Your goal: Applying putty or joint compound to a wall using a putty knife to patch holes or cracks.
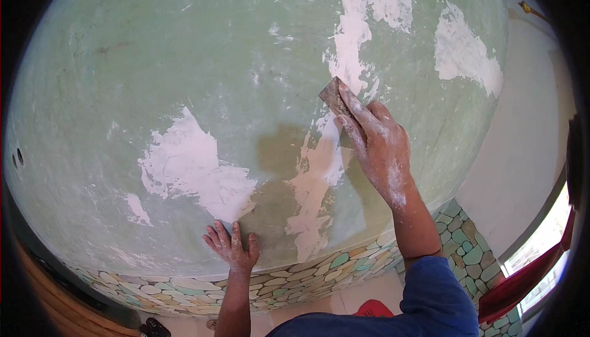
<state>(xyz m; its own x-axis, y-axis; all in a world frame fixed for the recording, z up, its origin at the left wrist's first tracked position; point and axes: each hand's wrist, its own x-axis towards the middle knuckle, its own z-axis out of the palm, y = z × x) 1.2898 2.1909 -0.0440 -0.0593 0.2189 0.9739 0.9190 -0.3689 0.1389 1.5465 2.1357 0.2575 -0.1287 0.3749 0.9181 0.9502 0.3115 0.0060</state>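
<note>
1. We have white patches [190, 159] and a tall white strip [353, 42] spread on the green wall [135, 54]. Their edges look ragged, so we judge the surface work partway done, with evening-out left; how much, we cannot tell.
2. Our block [332, 95] is at the left edge of the tall white strip, seemingly against the wall.
3. Its free end points up and left; its long axis seems to slant down rightward, though our fingers cover part.
4. Our right hand [382, 146] is closed around the block.
5. Our left hand [232, 248] is spread, holding nothing, fingertips by one patch's lower edge.
</note>
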